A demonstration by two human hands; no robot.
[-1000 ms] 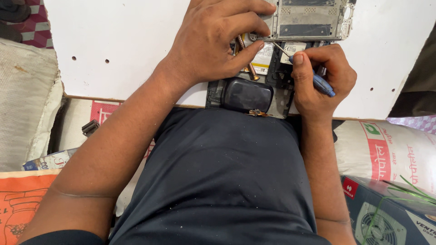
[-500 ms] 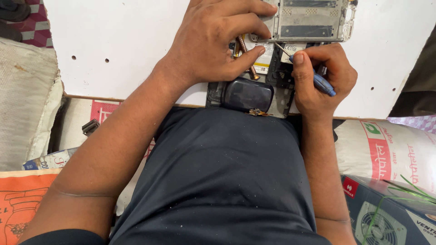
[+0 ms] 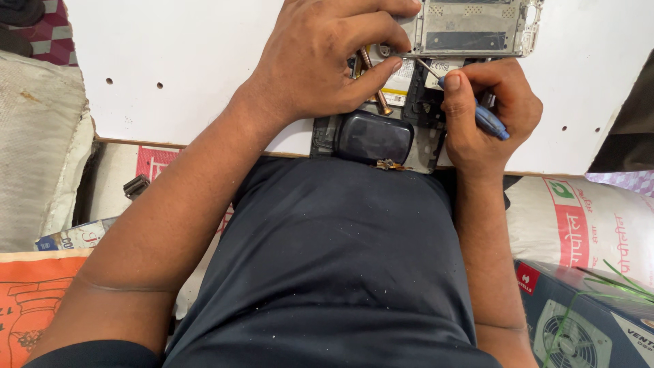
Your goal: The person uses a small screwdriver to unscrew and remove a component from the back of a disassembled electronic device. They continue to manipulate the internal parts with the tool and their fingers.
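Fingers of my left hand (image 3: 320, 61) press the opened phone (image 3: 415, 88) flat on the surface (image 3: 191, 68); my right hand (image 3: 487, 112) pinches a blue screwdriver (image 3: 487, 119), tip angled up-left into it.

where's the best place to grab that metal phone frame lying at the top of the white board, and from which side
Take the metal phone frame by its long edges near the right end, coming from the right. It lies flat and thin, so a pinch across the rim suits it. The left hand already covers its left corner, and the right hand works a blue-handled screwdriver just below it.
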